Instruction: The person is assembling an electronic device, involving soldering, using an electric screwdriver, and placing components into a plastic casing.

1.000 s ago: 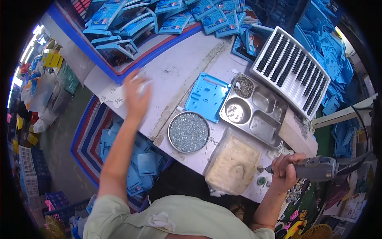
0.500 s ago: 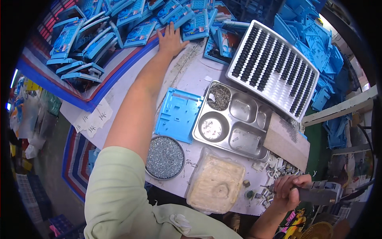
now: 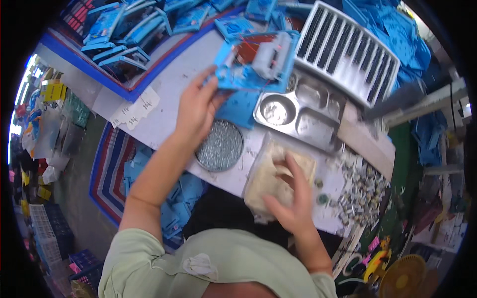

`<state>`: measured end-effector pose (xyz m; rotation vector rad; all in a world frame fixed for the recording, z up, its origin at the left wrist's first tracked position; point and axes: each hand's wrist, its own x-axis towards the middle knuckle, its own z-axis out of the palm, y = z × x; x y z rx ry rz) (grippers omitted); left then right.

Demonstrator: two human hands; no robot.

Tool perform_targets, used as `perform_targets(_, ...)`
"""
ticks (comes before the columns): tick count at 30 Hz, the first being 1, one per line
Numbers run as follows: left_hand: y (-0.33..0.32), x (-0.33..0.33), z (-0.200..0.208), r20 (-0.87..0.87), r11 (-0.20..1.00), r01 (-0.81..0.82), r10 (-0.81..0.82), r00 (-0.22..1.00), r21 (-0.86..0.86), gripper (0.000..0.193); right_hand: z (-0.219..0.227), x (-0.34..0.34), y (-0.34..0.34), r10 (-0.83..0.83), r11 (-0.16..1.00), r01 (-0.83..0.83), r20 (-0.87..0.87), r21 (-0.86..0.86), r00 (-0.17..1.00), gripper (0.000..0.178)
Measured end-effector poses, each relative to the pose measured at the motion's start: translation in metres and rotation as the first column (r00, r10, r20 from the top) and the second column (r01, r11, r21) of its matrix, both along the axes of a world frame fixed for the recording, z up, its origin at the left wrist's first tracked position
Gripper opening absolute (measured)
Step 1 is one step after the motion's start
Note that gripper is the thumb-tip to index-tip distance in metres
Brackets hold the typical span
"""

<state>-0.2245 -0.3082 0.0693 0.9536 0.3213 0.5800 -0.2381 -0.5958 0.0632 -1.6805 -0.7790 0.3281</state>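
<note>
My left hand (image 3: pixel 198 107) grips the near left corner of a blue plastic case (image 3: pixel 242 75), raised over the table. The case's open inside faces up, with red wires and a grey box-like part (image 3: pixel 268 58) in it. Below, partly covered by it, lies a flat blue panel (image 3: pixel 237 108). Fingers apart and holding nothing, my right hand (image 3: pixel 292 201) hovers over a beige block in clear wrap (image 3: pixel 263 174); it is slightly blurred. Beside my left wrist stands a round dish of small metal pieces (image 3: pixel 220 146).
A steel compartment tray (image 3: pixel 298 116) sits behind the block. Beyond it leans a white tray of black parts in rows (image 3: pixel 343 54). Blue cases (image 3: pixel 144 30) pile up at the far left. Small metal parts (image 3: pixel 360 196) are scattered at the right, near a blurred dark tool (image 3: pixel 397 101).
My left hand has come back from the far pile with a blue case. My right hand has let go of the dark corded tool and moved left over the block. The whole view has shifted.
</note>
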Motion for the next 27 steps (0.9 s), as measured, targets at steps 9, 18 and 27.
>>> perform_targets(9,-0.131,-0.143,0.002,-0.484,0.705,0.709,-0.611,0.626,0.026,0.076,-0.043,0.029,-0.02,-0.283,0.904,0.408,-0.543,0.124,0.791,0.037)
perform_targets(18,-0.135,-0.111,-0.058,-0.306,-0.062,0.303,-0.337,0.89,0.951,0.046,-0.04,0.056,-0.056,-0.193,0.791,0.32,0.284,-0.522,0.939,0.042)
perform_targets(27,-0.127,-0.099,-0.057,-0.373,-0.118,0.356,-0.386,0.844,0.927,0.035,-0.038,0.061,-0.052,-0.024,0.913,0.291,0.673,-0.287,0.739,0.012)
